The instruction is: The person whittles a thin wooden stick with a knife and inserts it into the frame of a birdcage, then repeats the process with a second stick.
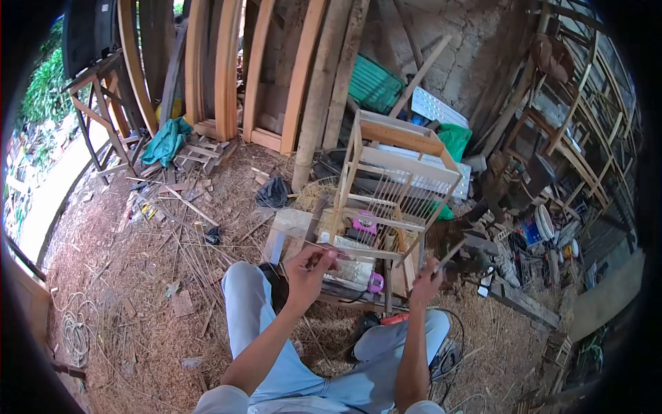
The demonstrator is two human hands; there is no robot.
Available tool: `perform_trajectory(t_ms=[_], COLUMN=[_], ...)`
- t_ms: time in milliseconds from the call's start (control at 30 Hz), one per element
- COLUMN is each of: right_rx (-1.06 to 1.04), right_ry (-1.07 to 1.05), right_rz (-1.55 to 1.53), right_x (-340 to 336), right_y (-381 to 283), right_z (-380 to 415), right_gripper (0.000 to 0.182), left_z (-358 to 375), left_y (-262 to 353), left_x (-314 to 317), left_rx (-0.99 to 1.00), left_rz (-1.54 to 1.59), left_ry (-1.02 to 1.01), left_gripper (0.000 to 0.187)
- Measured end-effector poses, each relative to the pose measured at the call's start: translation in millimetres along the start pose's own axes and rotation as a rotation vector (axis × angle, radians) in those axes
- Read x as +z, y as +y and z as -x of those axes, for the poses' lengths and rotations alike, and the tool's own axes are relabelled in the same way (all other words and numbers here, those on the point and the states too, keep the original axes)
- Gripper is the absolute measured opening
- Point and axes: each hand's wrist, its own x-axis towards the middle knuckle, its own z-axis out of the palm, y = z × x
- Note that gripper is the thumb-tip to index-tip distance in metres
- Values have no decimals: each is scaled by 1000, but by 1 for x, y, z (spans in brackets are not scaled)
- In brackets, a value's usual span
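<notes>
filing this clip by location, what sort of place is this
Probably a woodworking workshop: wood shavings lie all around, tall timber frames stand along the back, and a thin-barred wooden cage-like frame stands mid-view.

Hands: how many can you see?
2: the left hand near the lower left of the barred wooden frame, and the right hand near its lower right. None seem hidden.

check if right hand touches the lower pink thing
Apart: the head view shows a clear gap between the right hand and the lower pink thing.
</notes>
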Motion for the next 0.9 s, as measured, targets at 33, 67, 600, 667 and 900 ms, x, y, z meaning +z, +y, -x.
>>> perform_trajectory(t_ms=[33, 67, 600, 667, 900], right_rx=[159, 173, 446, 444, 276], right_ry=[-161, -297, -628, -672, -554], right_rz=[-278, -382, -774, -802, -714], right_x=[-8, -8, -22, -27, -39], right_y=[-20, -35, -118, -130, -146], right_z=[13, 31, 45, 43, 8], right_gripper=[18, 19, 13, 12, 7], left_z=[1, 4, 33, 26, 41], left_y=[-9, -20, 95, 86, 70], left_x=[2, 4, 18, 6, -13], left_rx=[-22, -47, 577, 424, 110], left_rz=[0, 78, -1035, -965, -766], left_ry=[-11, 7, -347, -334, -324], left_gripper=[14, 15, 20, 22, 14])
